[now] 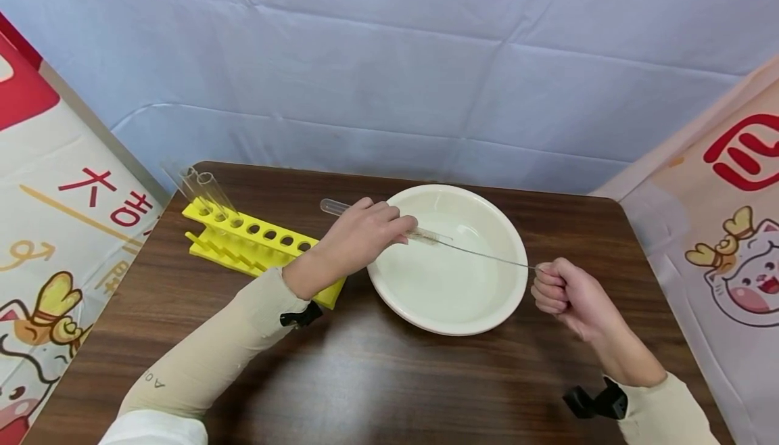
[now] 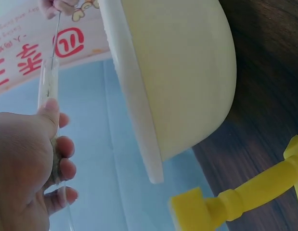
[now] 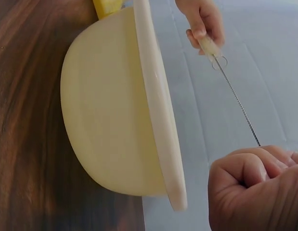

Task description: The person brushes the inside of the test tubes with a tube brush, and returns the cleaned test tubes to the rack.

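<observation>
My left hand grips a clear glass test tube over the left part of a white basin. The tube's rounded end sticks out to the left of the hand, its mouth facing right. Pale bristles of a test tube brush sit inside the tube near its mouth. From there the brush's thin twisted wire runs across the basin to my right hand, which holds its end in curled fingers just beyond the basin's right rim. In the left wrist view, the left fingers wrap around the tube.
A yellow test tube rack stands left of the basin, partly behind the left forearm. Several clear test tubes lean in its far left holes. Everything stands on a dark wooden table with a pale cloth behind it.
</observation>
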Action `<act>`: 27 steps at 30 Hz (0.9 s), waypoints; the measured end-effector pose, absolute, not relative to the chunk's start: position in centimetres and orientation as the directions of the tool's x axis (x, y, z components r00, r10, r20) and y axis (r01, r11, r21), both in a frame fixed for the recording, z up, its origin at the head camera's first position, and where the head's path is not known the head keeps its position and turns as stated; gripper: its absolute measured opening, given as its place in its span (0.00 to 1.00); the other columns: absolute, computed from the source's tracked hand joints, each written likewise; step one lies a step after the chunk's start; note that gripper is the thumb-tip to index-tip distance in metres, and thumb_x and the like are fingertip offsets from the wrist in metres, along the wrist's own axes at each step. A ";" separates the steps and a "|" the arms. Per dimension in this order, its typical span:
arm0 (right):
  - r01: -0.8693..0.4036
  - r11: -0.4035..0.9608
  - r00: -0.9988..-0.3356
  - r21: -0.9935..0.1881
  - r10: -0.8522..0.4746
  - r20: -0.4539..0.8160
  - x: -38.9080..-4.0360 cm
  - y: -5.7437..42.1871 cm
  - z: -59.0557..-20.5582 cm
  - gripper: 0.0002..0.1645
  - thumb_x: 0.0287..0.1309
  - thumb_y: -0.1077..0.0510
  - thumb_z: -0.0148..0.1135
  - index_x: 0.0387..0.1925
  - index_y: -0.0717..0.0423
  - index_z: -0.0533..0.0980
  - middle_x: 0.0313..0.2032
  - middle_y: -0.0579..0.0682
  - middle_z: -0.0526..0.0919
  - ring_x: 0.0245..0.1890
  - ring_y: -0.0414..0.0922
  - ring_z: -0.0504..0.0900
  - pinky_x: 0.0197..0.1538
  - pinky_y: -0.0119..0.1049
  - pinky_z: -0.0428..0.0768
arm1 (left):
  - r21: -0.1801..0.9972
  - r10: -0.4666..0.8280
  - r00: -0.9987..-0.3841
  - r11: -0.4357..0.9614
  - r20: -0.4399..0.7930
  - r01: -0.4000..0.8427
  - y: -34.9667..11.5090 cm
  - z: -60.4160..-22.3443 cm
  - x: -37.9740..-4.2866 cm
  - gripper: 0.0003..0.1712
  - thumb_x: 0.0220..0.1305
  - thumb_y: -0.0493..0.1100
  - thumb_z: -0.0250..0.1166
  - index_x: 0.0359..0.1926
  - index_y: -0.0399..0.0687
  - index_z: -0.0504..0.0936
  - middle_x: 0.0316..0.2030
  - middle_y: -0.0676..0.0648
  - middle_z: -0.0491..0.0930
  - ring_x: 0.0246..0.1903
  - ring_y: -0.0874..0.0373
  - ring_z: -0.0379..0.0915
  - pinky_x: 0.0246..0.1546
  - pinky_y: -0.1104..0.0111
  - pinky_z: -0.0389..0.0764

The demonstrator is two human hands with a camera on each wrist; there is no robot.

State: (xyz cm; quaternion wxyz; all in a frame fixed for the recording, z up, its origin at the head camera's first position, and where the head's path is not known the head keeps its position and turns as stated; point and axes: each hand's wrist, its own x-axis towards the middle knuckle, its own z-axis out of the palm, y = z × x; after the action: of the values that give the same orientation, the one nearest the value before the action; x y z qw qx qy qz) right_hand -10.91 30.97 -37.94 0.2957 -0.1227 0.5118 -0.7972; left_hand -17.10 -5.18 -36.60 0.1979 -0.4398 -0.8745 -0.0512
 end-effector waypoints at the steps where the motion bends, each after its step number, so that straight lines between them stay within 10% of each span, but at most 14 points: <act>1: 0.344 -0.304 -0.797 -0.888 -0.595 -0.105 -10.9 31.1 -37.9 0.19 0.66 0.70 0.19 0.18 0.56 0.46 0.16 0.50 0.43 0.14 0.47 0.39 0.20 0.37 0.36 | -0.084 0.747 -0.536 0.610 0.393 0.788 -5.2 -36.6 -17.1 0.12 0.73 0.52 0.61 0.50 0.54 0.81 0.30 0.52 0.76 0.31 0.57 0.73 0.34 0.66 0.66; 27: 0.317 -0.337 -0.788 -0.887 -0.614 -0.048 -10.8 33.2 -37.9 0.21 0.65 0.71 0.14 0.18 0.57 0.46 0.15 0.50 0.43 0.13 0.46 0.39 0.19 0.36 0.37 | -0.055 0.732 -0.563 0.626 0.383 0.778 -6.4 -36.3 -17.2 0.13 0.71 0.49 0.65 0.53 0.54 0.82 0.35 0.52 0.80 0.35 0.56 0.75 0.35 0.66 0.68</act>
State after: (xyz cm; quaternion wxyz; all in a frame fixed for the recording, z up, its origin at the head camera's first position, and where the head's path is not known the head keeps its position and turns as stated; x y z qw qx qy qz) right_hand -10.78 33.20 -37.88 0.2896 -0.1494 0.4977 -0.8038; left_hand -17.21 -6.37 -36.25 0.1881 -0.4280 -0.8819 -0.0602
